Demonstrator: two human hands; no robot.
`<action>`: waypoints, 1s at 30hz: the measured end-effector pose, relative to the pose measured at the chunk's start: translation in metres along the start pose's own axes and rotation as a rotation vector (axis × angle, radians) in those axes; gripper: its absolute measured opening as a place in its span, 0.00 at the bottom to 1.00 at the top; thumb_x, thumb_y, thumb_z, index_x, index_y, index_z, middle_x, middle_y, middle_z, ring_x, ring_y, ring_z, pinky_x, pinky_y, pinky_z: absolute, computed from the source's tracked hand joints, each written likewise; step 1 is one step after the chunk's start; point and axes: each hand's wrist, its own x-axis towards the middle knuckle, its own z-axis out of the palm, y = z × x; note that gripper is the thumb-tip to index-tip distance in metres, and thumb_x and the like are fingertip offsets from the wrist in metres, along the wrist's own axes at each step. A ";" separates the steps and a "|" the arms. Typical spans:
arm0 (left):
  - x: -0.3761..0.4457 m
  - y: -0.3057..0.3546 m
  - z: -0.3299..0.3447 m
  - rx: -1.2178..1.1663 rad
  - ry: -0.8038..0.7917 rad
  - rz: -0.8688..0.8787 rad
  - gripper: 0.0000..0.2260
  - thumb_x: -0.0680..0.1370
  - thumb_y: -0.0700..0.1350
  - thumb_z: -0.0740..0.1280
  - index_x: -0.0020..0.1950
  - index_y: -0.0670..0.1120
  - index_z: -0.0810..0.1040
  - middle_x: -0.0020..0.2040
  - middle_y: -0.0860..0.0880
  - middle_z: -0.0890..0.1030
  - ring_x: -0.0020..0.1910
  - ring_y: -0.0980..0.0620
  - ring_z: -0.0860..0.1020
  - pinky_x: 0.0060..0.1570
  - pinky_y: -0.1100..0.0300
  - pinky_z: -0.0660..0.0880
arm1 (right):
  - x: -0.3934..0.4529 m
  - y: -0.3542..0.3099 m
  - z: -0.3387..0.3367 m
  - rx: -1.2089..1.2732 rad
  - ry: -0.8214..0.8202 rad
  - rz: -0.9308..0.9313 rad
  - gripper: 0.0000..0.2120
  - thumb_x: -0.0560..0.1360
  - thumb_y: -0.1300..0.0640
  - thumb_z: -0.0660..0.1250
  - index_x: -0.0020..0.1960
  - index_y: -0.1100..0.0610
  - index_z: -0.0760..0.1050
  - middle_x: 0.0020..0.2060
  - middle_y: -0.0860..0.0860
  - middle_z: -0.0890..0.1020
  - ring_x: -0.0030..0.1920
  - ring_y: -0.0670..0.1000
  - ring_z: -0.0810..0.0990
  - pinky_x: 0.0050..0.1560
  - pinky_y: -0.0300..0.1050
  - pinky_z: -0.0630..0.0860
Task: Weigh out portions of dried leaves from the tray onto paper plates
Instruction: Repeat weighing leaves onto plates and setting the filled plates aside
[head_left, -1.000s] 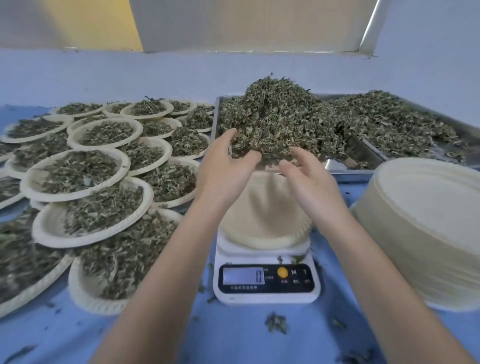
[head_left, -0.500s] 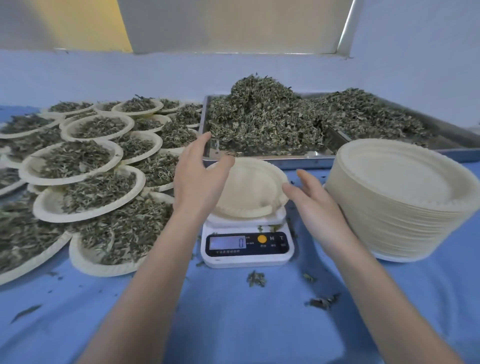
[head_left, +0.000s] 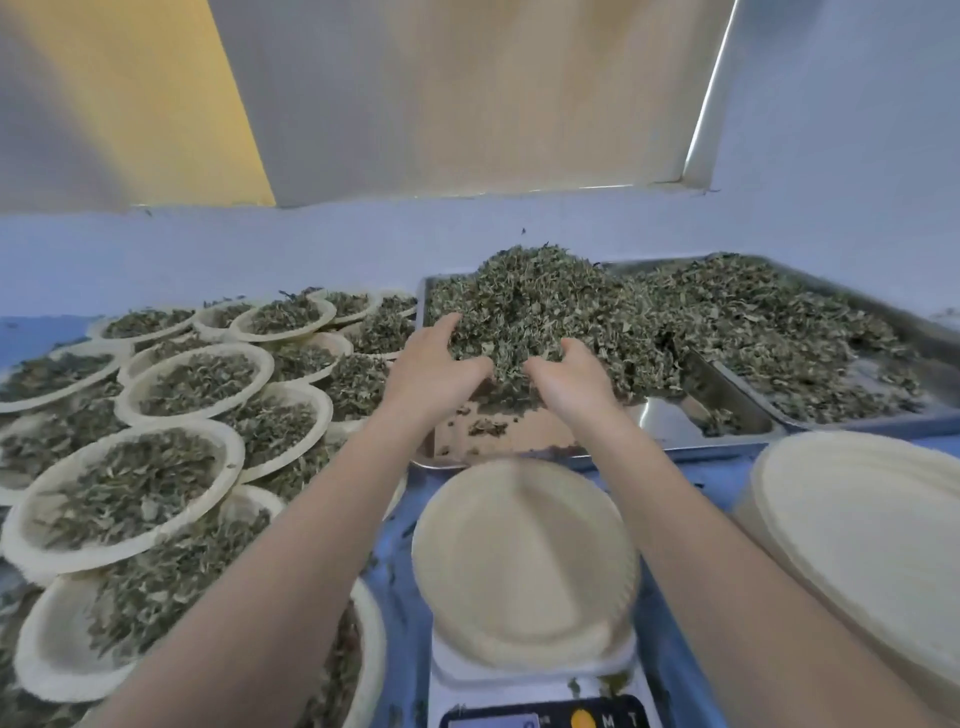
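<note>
- Currently, the person's left hand (head_left: 435, 364) and right hand (head_left: 566, 375) are both pushed into the near edge of the heap of dried green leaves (head_left: 540, 306), palms facing each other
- Left hand: fingers curled round the left side of a clump of leaves, thumb lying along the front of the pile
- Right hand: fingers curled round the right side of the same clump; fingertips buried in the leaves and hidden
- The heap sits in a shallow rectangular stainless-steel tray (head_left: 691, 423); bare metal with a few loose flakes shows in front of the hands
- A second metal tray (head_left: 935, 343) of leaves lies just beside it on the right
- An empty round cream paper plate (head_left: 524, 561) rests on the white digital kitchen scale (head_left: 540, 696), directly below the forearms, near the tray's front rim
- A stack of unused cream paper plates (head_left: 862, 530) stands at the right
- Filled paper plates (head_left: 130, 488) of leaves overlap across the blue tablecloth (head_left: 36, 327) on the left
</note>
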 end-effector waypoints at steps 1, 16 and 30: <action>0.013 -0.003 0.003 0.011 -0.021 -0.012 0.31 0.74 0.50 0.66 0.75 0.56 0.59 0.69 0.53 0.70 0.43 0.62 0.74 0.39 0.65 0.69 | 0.016 0.000 0.004 -0.022 0.003 0.039 0.30 0.76 0.54 0.61 0.75 0.58 0.57 0.65 0.56 0.73 0.60 0.57 0.75 0.60 0.53 0.73; 0.147 -0.057 0.068 -0.013 -0.336 -0.243 0.39 0.73 0.37 0.64 0.78 0.51 0.48 0.52 0.47 0.76 0.47 0.48 0.76 0.48 0.56 0.74 | 0.156 0.061 -0.018 -0.609 0.027 0.341 0.30 0.75 0.46 0.59 0.74 0.56 0.59 0.71 0.58 0.63 0.68 0.62 0.65 0.66 0.55 0.65; 0.151 -0.067 0.068 0.037 -0.414 0.014 0.35 0.74 0.29 0.57 0.78 0.49 0.51 0.75 0.50 0.63 0.35 0.58 0.74 0.24 0.71 0.67 | 0.157 0.037 0.031 -0.284 -0.458 -0.058 0.20 0.75 0.64 0.59 0.60 0.46 0.78 0.63 0.52 0.77 0.58 0.52 0.76 0.64 0.49 0.67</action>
